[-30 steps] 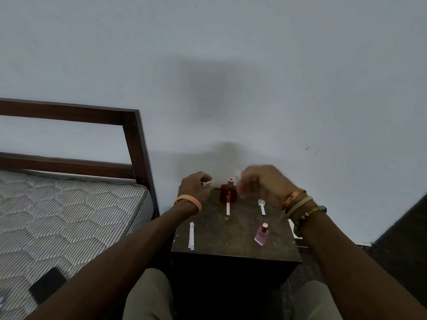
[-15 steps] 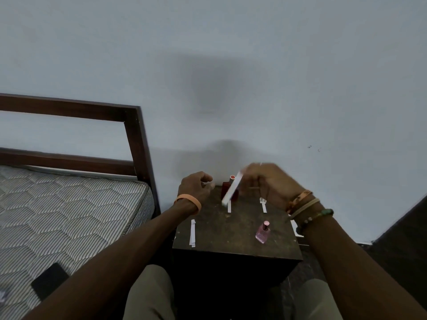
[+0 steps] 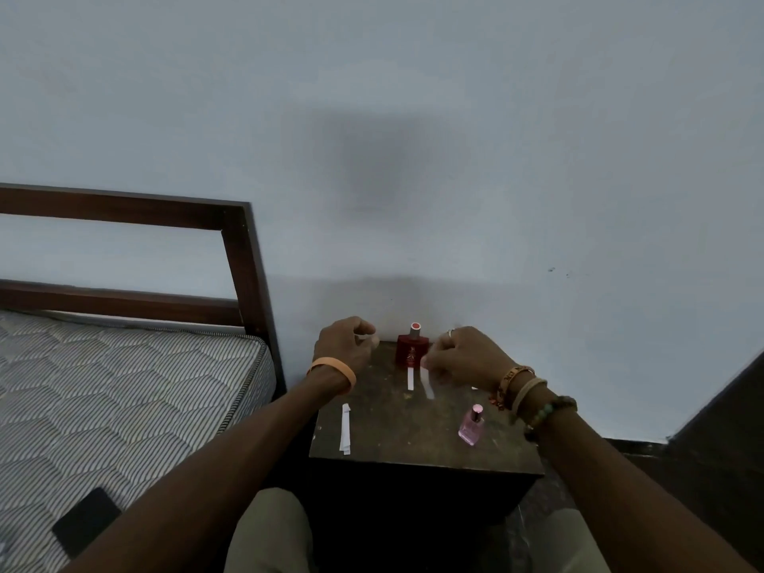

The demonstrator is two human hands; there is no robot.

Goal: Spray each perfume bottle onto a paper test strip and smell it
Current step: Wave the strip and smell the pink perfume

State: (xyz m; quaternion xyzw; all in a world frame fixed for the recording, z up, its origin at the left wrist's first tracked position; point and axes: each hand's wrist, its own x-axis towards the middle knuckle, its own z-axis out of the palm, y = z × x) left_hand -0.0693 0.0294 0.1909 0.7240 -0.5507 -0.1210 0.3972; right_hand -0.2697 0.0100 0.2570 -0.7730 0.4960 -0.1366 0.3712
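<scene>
Right hand [image 3: 463, 359] pinches a narrow white paper test strip [image 3: 428, 385] by its upper end. The strip hangs just right of the square dark-red glass perfume bottle [image 3: 411, 350], which stands at the back of the dark wooden bedside stand [image 3: 413, 452].

Left hand [image 3: 345, 349] sits left of the bottle, fingers curled; cannot tell if it holds anything.

Likely best: keep the grip at one end, with the free end facing the nozzle and clear of the fingers.

Red bottle upright, fill level unreadable. Small pink glass bottle [image 3: 471, 425] upright at front right, tinted contents, level unclear.
</scene>
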